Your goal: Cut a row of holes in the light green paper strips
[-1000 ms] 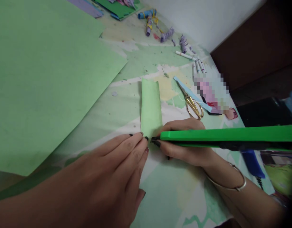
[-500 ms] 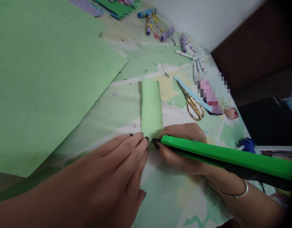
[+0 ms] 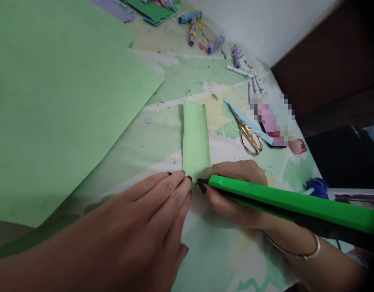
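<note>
A pale green paper strip stands lengthwise on the patterned tablecloth, its near end under my fingertips. My left hand lies over that end with fingers stretched out together, fingertips pressing on the paper; the thumb is partly tucked below. My right hand pinches a long green pen-like tool close to its dark tip. That tip touches or nearly touches the strip's near end, beside my left fingertips. The tool's far end runs out past the right edge, so its exact kind cannot be told.
A large green paper sheet covers the left. Gold-handled scissors lie on a light blue strip at the right. Several white markers and purple paper rolls sit farther back. A wall rises behind.
Almost nothing differs. The whole view has shifted slightly, and both hands hold the same places at the strip's near end.
</note>
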The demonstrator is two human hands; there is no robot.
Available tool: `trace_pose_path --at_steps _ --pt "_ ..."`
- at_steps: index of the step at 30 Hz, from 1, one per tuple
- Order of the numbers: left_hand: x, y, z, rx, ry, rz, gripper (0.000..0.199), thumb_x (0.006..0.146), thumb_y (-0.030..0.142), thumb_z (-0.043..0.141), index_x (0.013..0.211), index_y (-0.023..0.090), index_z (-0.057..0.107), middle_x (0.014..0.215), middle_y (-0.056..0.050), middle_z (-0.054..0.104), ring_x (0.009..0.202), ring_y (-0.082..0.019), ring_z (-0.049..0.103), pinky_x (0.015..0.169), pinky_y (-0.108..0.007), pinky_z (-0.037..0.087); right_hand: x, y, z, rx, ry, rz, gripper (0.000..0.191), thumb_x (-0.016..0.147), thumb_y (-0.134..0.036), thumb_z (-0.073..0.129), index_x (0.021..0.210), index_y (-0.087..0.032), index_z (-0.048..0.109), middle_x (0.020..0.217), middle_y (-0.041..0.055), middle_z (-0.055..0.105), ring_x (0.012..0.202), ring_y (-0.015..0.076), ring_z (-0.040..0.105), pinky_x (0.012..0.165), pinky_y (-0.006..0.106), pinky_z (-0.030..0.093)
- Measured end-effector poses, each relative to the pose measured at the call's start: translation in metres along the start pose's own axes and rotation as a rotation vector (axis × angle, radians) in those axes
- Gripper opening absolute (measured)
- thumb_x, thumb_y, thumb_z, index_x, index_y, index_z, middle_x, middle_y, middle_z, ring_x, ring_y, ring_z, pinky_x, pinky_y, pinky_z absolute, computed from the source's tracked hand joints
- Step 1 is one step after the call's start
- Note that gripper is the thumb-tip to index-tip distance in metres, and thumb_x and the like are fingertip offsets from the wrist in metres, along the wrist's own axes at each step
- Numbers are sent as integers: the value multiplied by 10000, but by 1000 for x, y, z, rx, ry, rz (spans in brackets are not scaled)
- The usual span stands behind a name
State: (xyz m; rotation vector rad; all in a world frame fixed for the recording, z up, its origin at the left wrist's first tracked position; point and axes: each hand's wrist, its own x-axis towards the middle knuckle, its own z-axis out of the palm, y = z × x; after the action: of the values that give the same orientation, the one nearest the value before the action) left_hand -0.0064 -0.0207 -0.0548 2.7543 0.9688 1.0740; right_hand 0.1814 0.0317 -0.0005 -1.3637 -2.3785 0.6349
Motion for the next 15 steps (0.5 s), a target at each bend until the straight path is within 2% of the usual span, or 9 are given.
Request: trace_pose_path --at_steps 8,15 --pt "4 -4 -4 49 -30 74 380 818 299 589 1097 43 594 1146 -153 653 1162 -285 547 1076 -398 361 -2 -4 2 -16 5 49 225 652 -114 513 442 -138 438 425 -56 334 424 32 280 417 179 251" --pt "1 -1 -2 22 -11 11 388 815 266 588 1121 26 579 1170 -155 639 1205 -281 509 1107 -395 338 -3 -4 1 -5 5 51 209 657 -101 509 458 -134 451 430 -55 360 430 32 301 425 181 252"
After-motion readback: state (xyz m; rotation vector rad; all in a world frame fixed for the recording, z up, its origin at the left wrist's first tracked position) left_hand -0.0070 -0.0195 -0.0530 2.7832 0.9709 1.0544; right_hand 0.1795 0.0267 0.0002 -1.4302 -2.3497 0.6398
